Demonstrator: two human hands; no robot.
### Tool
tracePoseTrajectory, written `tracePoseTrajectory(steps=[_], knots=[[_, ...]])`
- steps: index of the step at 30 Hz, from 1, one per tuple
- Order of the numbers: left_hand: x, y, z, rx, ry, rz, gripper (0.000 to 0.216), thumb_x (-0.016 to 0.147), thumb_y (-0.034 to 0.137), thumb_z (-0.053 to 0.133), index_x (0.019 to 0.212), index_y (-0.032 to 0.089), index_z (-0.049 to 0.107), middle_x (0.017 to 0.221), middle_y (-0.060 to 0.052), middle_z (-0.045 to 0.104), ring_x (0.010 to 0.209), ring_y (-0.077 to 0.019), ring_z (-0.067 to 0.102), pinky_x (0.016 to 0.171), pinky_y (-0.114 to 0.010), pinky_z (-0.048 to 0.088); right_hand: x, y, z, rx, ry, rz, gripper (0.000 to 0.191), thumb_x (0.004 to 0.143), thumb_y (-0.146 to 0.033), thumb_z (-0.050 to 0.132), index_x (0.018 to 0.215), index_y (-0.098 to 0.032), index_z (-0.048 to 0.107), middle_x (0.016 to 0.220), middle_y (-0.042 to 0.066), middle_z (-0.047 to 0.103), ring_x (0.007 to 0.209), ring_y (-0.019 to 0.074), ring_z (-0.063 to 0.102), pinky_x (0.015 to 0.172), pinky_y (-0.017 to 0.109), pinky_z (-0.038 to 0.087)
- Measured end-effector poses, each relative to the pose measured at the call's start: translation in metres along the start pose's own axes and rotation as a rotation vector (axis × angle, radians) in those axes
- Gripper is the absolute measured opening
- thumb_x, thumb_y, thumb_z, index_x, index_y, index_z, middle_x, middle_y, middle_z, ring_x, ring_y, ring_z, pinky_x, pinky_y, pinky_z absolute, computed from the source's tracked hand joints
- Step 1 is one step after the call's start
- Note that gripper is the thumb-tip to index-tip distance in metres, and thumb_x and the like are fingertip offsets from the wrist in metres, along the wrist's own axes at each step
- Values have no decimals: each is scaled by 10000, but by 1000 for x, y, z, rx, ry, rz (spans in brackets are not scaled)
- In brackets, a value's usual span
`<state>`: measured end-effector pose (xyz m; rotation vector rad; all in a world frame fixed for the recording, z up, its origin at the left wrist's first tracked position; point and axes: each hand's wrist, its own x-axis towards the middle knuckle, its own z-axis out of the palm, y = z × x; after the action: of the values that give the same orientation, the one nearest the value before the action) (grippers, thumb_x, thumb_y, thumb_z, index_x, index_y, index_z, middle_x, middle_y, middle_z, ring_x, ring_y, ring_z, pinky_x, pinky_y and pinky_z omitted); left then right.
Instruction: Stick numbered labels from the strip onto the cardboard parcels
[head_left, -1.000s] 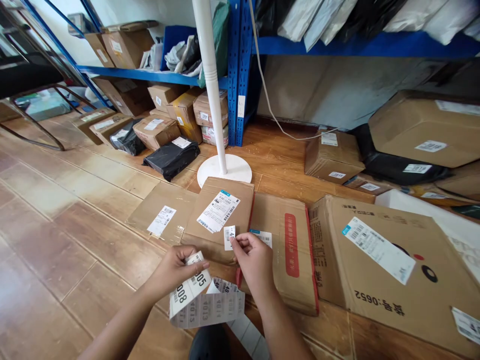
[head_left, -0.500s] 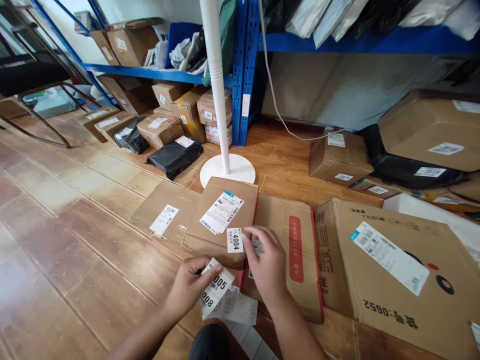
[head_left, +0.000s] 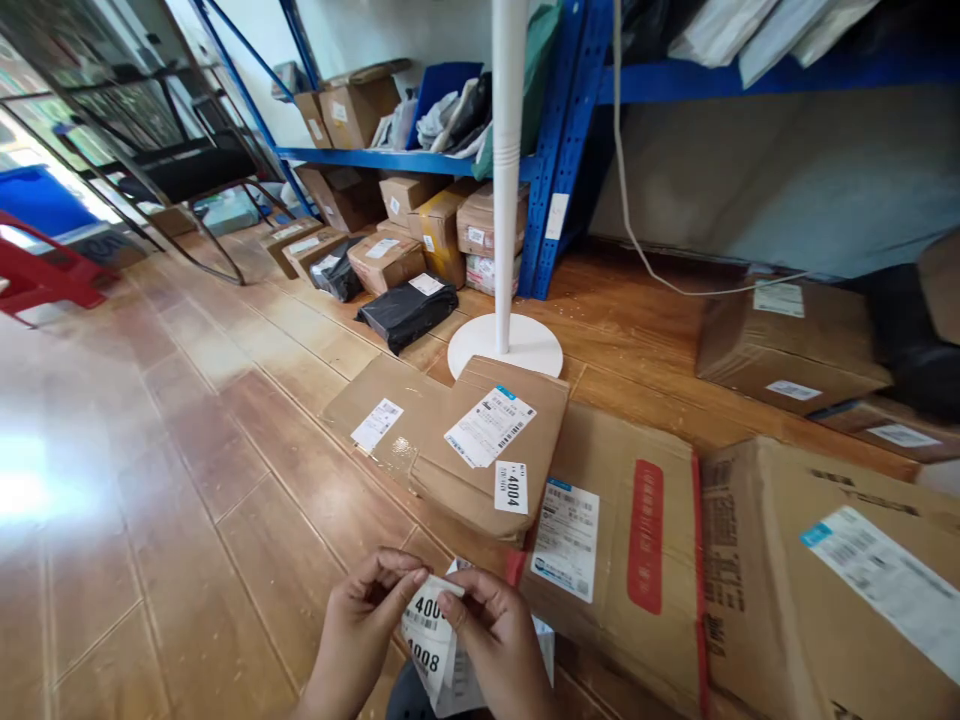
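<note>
Label strip [head_left: 427, 625] is held low at frame bottom, close to the body, between both hands, presumably so a sticker edge can be picked. Left hand [head_left: 360, 640] fingers [head_left: 401, 585] are pinched shut on the strip's top; right hand [head_left: 491, 645] fingers [head_left: 454, 605] are closed on the same edge, thumb tips nearly touching. Sticker "4004" [head_left: 511, 488] is seen stuck on the small box [head_left: 487, 450], which is stacked on flat cartons on the floor [head_left: 225, 450].
</note>
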<state>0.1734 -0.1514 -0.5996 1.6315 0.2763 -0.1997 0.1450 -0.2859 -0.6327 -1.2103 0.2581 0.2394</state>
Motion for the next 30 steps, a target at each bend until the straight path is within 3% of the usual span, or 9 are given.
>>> tracePoseTrajectory(steps=[3, 6, 8, 13, 16, 19, 22, 25, 30], knots=[[0, -3, -25, 61, -109, -51, 308, 583, 369, 750, 813, 172, 690, 587, -4, 644, 552, -131, 582, 521, -217, 460, 3, 15, 12, -189, -12, -78, 300, 769, -441, 590, 682, -156, 630, 583, 9, 597, 557, 135, 530, 521, 227, 411], [15, 0, -39, 220, -325, -97, 244, 650, 388, 704, 728, 157, 711, 662, -52, 681, 616, -153, 603, 573, -236, 463, 14, 23, 18, -369, -7, -154, 349, 787, -444, 559, 580, -163, 563, 504, -28, 493, 501, 105, 446, 470, 207, 347], [30, 0, -39, 315, -425, -55, 243, 714, 393, 647, 698, 160, 712, 693, -62, 695, 655, -157, 612, 602, -232, 456, 22, 25, 18, -367, 49, -138, 397, 783, -473, 546, 527, -172, 504, 474, -39, 444, 479, 103, 427, 457, 206, 348], [64, -19, -29, 289, -375, -6, 277, 743, 404, 609, 688, 145, 689, 639, -37, 671, 585, -132, 577, 550, -212, 420, 39, 35, 10, -177, 64, 32, 370, 723, -515, 599, 821, -159, 619, 720, 59, 665, 721, 225, 622, 690, 318, 498], [72, -37, -36, 373, -387, 87, 295, 785, 403, 563, 720, 155, 711, 677, -58, 670, 637, -152, 589, 591, -234, 428, 43, 56, 10, -238, 104, 74, 399, 724, -553, 572, 759, -159, 624, 742, 98, 697, 747, 270, 648, 680, 340, 508], [76, -56, -47, 445, -373, 227, 276, 825, 373, 516, 810, 206, 735, 739, -71, 668, 719, -172, 587, 668, -261, 425, 49, 83, 19, -288, 231, 75, 400, 732, -577, 544, 708, -185, 622, 703, 81, 704, 673, 254, 650, 621, 316, 514], [84, -75, -49, 202, -263, 49, 191, 748, 361, 625, 721, 211, 740, 695, -51, 633, 698, -165, 541, 675, -261, 396, 59, 98, 27, -288, 332, 113, 425, 744, -592, 516, 740, -188, 647, 704, 82, 714, 683, 258, 662, 592, 307, 524], [101, -92, -42, -81, -129, -213, 192, 638, 335, 732, 569, 163, 680, 622, -12, 566, 685, -145, 503, 679, -239, 381, 69, 100, 29, -270, 315, 103, 441, 707, -576, 578, 846, -167, 668, 802, 100, 730, 799, 278, 673, 660, 315, 540], [147, -110, -31, -379, 142, -643, 269, 829, 331, 525, 625, 157, 501, 555, 42, 453, 519, -95, 462, 557, -228, 373, 77, 98, 27, -150, 450, 143, 506, 656, -587, 621, 914, -156, 681, 953, 115, 722, 922, 284, 656, 809, 327, 524]])
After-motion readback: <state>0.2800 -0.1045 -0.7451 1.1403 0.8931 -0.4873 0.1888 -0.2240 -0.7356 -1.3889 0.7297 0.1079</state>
